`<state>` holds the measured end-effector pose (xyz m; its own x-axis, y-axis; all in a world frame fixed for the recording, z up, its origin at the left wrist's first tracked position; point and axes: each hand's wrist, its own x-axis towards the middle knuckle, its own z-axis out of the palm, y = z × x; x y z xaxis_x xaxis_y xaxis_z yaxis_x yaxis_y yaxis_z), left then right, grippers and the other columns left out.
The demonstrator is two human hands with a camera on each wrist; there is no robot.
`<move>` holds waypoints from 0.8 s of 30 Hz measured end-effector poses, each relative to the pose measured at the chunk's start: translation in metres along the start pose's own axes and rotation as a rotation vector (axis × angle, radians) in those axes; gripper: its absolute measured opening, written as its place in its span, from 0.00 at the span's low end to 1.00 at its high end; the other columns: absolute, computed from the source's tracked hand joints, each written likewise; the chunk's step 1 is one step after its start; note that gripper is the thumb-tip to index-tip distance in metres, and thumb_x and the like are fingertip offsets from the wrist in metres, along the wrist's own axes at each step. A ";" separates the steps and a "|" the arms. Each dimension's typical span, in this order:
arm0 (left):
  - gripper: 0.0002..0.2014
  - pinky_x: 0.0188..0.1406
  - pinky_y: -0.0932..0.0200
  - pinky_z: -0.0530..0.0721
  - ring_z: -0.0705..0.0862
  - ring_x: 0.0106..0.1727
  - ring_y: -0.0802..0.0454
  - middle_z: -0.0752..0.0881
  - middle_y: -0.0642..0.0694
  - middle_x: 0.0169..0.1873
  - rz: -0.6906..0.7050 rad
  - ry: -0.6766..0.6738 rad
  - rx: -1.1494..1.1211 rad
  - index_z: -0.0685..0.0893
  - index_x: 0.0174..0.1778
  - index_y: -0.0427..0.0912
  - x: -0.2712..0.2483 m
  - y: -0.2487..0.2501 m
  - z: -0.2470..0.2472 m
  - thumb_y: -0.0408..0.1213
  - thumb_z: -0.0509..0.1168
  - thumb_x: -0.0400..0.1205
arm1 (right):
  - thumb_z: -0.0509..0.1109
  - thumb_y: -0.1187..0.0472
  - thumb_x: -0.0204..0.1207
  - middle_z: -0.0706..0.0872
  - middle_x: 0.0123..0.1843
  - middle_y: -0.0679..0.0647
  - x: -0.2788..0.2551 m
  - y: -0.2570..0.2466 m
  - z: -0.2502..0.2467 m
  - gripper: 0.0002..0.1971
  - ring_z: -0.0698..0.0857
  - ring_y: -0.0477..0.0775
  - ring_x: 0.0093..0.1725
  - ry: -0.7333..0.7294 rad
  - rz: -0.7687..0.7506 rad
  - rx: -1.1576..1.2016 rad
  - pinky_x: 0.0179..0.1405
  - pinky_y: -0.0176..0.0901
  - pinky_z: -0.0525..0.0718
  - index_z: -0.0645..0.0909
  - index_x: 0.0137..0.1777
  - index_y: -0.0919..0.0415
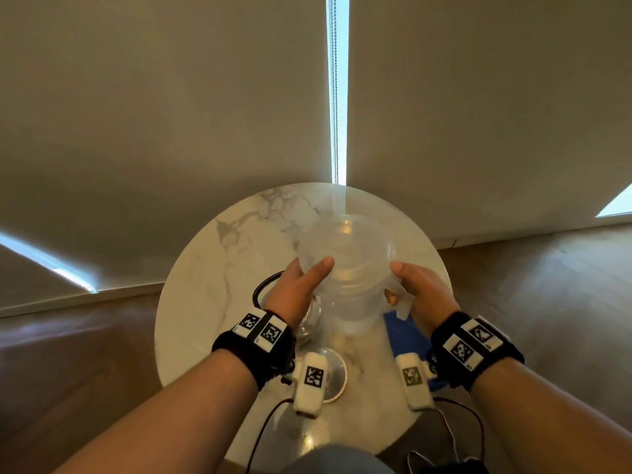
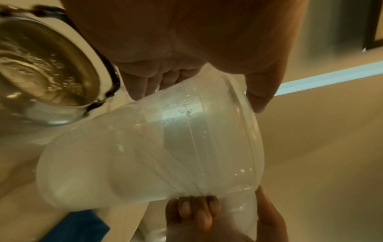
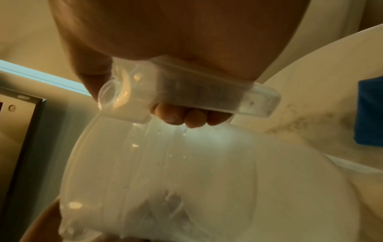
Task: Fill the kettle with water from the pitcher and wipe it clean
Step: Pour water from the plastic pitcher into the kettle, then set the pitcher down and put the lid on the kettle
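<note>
The kettle (image 2: 41, 68), water inside, stands on the marble counter (image 1: 212, 268) at the left. Beside it the left hand (image 1: 294, 292) grips the translucent pitcher (image 1: 349, 268) by its wall; the right hand (image 1: 420, 295) grips its handle (image 3: 186, 91) above a blue cloth (image 3: 368, 113).

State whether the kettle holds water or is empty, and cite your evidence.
It holds water. In the left wrist view the open kettle shows a rippling, bubbling surface inside its steel body. How full it is cannot be told.
</note>
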<state>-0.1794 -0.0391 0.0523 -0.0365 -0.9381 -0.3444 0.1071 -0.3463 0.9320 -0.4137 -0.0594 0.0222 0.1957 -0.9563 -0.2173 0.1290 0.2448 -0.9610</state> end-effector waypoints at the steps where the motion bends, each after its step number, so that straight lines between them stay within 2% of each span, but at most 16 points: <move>1: 0.17 0.67 0.46 0.87 0.93 0.62 0.49 0.95 0.48 0.60 0.023 -0.015 0.030 0.85 0.70 0.47 0.008 0.006 0.003 0.48 0.69 0.86 | 0.76 0.35 0.70 0.80 0.30 0.60 0.002 0.002 -0.001 0.39 0.76 0.61 0.31 0.031 -0.011 0.009 0.35 0.53 0.75 0.81 0.45 0.80; 3: 0.23 0.72 0.37 0.84 0.92 0.64 0.44 0.94 0.45 0.62 0.058 -0.023 0.102 0.87 0.70 0.47 0.031 0.011 0.005 0.53 0.73 0.82 | 0.75 0.37 0.72 0.81 0.30 0.59 0.008 0.006 -0.002 0.37 0.77 0.62 0.32 0.080 -0.030 0.035 0.39 0.56 0.76 0.80 0.43 0.80; 6: 0.22 0.72 0.35 0.85 0.93 0.62 0.45 0.95 0.49 0.57 0.052 0.004 0.221 0.91 0.63 0.55 0.070 0.015 0.007 0.58 0.75 0.75 | 0.71 0.41 0.74 0.83 0.31 0.57 0.022 0.014 -0.002 0.26 0.82 0.59 0.33 0.160 -0.046 0.026 0.39 0.50 0.82 0.80 0.37 0.69; 9: 0.26 0.69 0.33 0.86 0.93 0.60 0.43 0.96 0.49 0.55 0.021 -0.011 0.302 0.91 0.62 0.57 0.106 0.015 0.006 0.62 0.77 0.70 | 0.68 0.45 0.79 0.85 0.35 0.58 0.038 0.023 -0.004 0.23 0.84 0.57 0.34 0.220 -0.017 -0.014 0.39 0.50 0.84 0.82 0.41 0.69; 12: 0.28 0.68 0.35 0.87 0.93 0.59 0.46 0.95 0.52 0.55 0.014 -0.016 0.357 0.90 0.65 0.58 0.123 0.013 0.003 0.63 0.76 0.70 | 0.67 0.47 0.80 0.86 0.37 0.57 0.050 0.029 -0.007 0.19 0.85 0.59 0.40 0.219 0.041 -0.028 0.47 0.57 0.84 0.82 0.40 0.63; 15: 0.29 0.68 0.36 0.87 0.92 0.61 0.49 0.94 0.55 0.59 0.030 -0.036 0.408 0.87 0.68 0.61 0.134 0.006 0.001 0.67 0.75 0.72 | 0.68 0.48 0.77 0.87 0.35 0.56 0.058 0.036 -0.006 0.15 0.83 0.62 0.42 0.250 0.096 0.021 0.50 0.59 0.82 0.83 0.37 0.58; 18: 0.38 0.67 0.36 0.88 0.92 0.62 0.48 0.93 0.54 0.61 0.035 -0.056 0.386 0.85 0.71 0.59 0.144 -0.004 -0.005 0.73 0.76 0.68 | 0.68 0.48 0.77 0.86 0.35 0.56 0.063 0.043 -0.001 0.14 0.82 0.64 0.43 0.258 0.140 0.044 0.52 0.60 0.79 0.83 0.39 0.59; 21: 0.42 0.67 0.38 0.89 0.92 0.63 0.50 0.92 0.52 0.63 0.038 -0.049 0.377 0.82 0.75 0.52 0.148 -0.004 -0.010 0.70 0.77 0.68 | 0.70 0.44 0.74 0.86 0.36 0.57 0.065 0.046 0.001 0.16 0.81 0.66 0.44 0.267 0.151 0.028 0.53 0.64 0.80 0.83 0.40 0.59; 24: 0.50 0.69 0.40 0.87 0.90 0.66 0.50 0.89 0.53 0.69 0.018 -0.032 0.417 0.77 0.78 0.51 0.150 -0.004 -0.012 0.74 0.77 0.64 | 0.69 0.39 0.71 0.89 0.41 0.63 0.065 0.043 -0.002 0.20 0.85 0.69 0.46 0.281 0.185 -0.068 0.62 0.74 0.83 0.86 0.42 0.58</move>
<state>-0.1733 -0.1781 -0.0048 -0.0699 -0.9413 -0.3303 -0.3035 -0.2953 0.9059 -0.3970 -0.1116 -0.0331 -0.0670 -0.9058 -0.4184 0.0491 0.4158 -0.9081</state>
